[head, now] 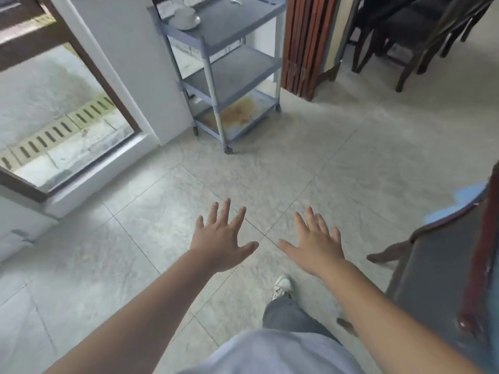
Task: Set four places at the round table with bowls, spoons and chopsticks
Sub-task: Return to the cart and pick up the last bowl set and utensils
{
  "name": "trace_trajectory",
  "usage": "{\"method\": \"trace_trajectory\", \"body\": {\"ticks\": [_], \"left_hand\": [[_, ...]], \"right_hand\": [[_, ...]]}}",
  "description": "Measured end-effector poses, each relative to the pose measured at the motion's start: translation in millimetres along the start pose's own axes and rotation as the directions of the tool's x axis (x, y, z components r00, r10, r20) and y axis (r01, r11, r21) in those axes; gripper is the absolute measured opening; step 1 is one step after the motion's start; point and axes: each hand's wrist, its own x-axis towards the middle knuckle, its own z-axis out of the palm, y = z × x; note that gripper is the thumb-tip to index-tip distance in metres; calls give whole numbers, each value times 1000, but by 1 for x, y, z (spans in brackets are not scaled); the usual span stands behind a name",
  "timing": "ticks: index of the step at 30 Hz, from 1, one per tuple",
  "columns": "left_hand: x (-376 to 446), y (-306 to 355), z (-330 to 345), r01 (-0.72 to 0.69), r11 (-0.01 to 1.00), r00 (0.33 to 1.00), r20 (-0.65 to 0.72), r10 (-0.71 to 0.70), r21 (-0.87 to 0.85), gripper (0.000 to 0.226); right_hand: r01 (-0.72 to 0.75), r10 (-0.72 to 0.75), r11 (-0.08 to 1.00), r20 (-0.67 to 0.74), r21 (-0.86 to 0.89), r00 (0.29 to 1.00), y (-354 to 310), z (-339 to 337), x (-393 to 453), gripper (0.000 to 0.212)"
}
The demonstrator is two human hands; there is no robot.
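Note:
My left hand (224,238) and my right hand (314,244) are stretched out over the tiled floor, palms down, fingers spread, holding nothing. Ahead stands a grey wheeled cart (224,74) with three shelves. On its top shelf sits a white bowl (185,14) on a white saucer, and a white spoon (235,0) lies farther back. The cart is well beyond the reach of both hands. No chopsticks and no round table are in view.
A glass door with a brown frame (89,68) is at the left. A folded wooden screen (307,44) and dark chairs (410,36) stand at the back right. A dark chair (442,265) is close on my right. My foot (282,286) steps forward.

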Motion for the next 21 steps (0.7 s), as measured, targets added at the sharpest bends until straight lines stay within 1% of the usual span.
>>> {"method": "trace_trajectory", "body": {"ticks": [2, 7, 10, 16, 19, 21], "left_hand": [[49, 3, -24, -7, 1000, 1000, 24, 7, 6, 94], [165, 8, -87, -15, 999, 1000, 16, 15, -33, 94], [231, 2, -109, -6, 998, 1000, 18, 7, -60, 94], [398, -29, -141, -5, 998, 999, 38, 7, -69, 94], [477, -50, -169, -19, 998, 998, 62, 22, -59, 96], [526, -64, -197, -21, 998, 998, 53, 24, -55, 97]], "right_hand": [[5, -5, 1000, 24, 8, 1000, 7, -25, 48, 93], [27, -27, 1000, 42, 4, 999, 19, -101, 154, 92], [34, -33, 999, 56, -9, 998, 25, -138, 222, 91], [13, -9, 998, 69, -64, 998, 23, -197, 388, 95], [1, 5, 998, 93, -63, 996, 12, -228, 460, 94], [9, -3, 998, 92, -66, 996, 4, -252, 505, 94]]}}
